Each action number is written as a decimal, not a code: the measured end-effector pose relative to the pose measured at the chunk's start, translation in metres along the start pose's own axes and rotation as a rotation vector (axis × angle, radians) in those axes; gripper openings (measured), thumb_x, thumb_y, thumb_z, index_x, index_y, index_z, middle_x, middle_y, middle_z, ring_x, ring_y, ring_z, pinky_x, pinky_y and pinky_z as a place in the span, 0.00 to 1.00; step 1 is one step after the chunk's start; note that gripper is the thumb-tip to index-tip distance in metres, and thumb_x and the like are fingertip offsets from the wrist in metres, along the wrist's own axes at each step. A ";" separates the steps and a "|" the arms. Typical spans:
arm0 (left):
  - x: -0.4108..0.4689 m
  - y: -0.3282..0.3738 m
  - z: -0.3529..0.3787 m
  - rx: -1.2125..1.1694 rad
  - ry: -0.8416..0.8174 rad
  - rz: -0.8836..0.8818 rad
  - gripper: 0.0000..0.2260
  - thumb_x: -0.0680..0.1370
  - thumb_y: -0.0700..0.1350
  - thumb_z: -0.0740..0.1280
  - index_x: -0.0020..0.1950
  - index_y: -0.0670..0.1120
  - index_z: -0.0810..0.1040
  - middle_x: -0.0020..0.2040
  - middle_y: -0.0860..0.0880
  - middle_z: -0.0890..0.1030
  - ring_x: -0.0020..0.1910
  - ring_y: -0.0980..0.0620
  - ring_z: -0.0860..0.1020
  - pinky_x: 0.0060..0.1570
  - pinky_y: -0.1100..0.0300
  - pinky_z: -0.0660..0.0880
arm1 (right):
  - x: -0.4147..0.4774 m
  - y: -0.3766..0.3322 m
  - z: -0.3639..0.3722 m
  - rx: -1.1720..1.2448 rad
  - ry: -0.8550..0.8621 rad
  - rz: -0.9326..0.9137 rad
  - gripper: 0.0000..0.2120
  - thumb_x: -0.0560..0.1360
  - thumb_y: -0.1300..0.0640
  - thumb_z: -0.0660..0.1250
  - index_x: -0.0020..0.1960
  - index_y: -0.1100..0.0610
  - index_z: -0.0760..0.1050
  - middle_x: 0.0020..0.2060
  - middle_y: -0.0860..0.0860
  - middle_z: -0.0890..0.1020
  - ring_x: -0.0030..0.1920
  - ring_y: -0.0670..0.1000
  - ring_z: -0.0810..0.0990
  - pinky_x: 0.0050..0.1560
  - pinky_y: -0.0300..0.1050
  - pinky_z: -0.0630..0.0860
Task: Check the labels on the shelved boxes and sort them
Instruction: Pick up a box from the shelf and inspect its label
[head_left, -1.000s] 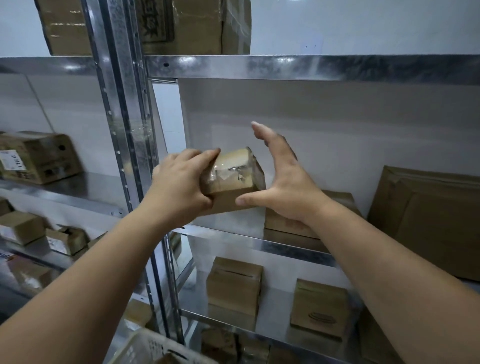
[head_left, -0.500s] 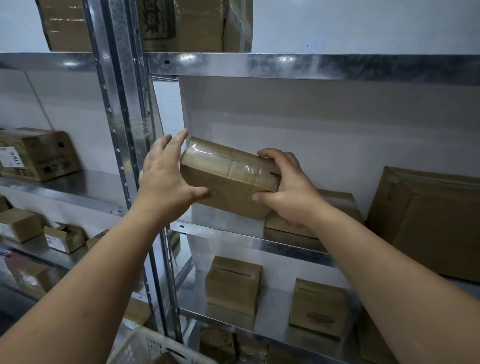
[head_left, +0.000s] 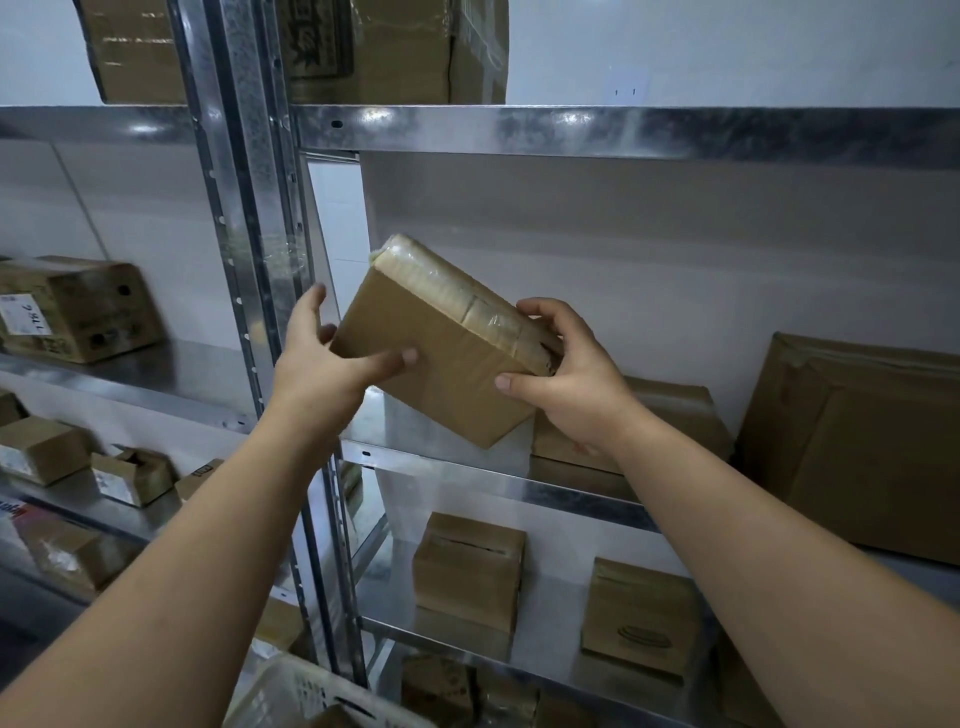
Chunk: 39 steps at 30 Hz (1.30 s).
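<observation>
The taped box hangs tilted just right of the steel upright, off the shelf, its tape-wrapped edge uppermost. The left hand pinches its lower corner nearest the upright, thumb across the plain front face (no label shows there). The right hand grips the far end, fingers curled over the tape. A labelled carton sits left of the upright.

Left hand, right hand: two. Boxes: over dozen. Basket: one.
</observation>
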<state>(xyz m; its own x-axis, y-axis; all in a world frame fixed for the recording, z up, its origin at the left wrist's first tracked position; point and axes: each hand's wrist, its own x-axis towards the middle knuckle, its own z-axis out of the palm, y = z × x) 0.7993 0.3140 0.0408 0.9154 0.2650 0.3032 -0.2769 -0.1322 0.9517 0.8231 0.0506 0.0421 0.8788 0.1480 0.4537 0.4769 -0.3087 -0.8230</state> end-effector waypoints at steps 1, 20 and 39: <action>0.000 -0.003 0.000 -0.136 -0.027 -0.066 0.63 0.55 0.57 0.91 0.85 0.60 0.60 0.77 0.50 0.75 0.71 0.45 0.80 0.71 0.36 0.76 | 0.000 0.002 0.002 0.081 -0.004 0.019 0.36 0.70 0.59 0.85 0.71 0.40 0.73 0.66 0.49 0.76 0.64 0.46 0.82 0.66 0.52 0.83; -0.007 -0.019 0.013 -0.062 -0.059 0.129 0.42 0.67 0.30 0.83 0.74 0.55 0.73 0.68 0.57 0.81 0.64 0.56 0.81 0.56 0.53 0.82 | -0.001 -0.002 -0.002 0.123 -0.020 0.042 0.46 0.71 0.53 0.86 0.81 0.37 0.64 0.80 0.43 0.68 0.81 0.50 0.64 0.74 0.52 0.70; -0.006 -0.017 0.017 0.104 -0.012 0.164 0.39 0.69 0.54 0.86 0.77 0.56 0.73 0.64 0.59 0.83 0.56 0.58 0.85 0.53 0.57 0.82 | 0.001 0.002 0.005 0.141 -0.026 0.069 0.48 0.71 0.50 0.86 0.80 0.31 0.61 0.80 0.44 0.67 0.79 0.53 0.68 0.76 0.63 0.75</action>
<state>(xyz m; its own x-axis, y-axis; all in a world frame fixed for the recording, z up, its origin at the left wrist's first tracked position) 0.8037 0.2980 0.0217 0.8639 0.2208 0.4527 -0.3915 -0.2710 0.8793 0.8249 0.0549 0.0387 0.9088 0.1557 0.3872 0.4118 -0.1842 -0.8925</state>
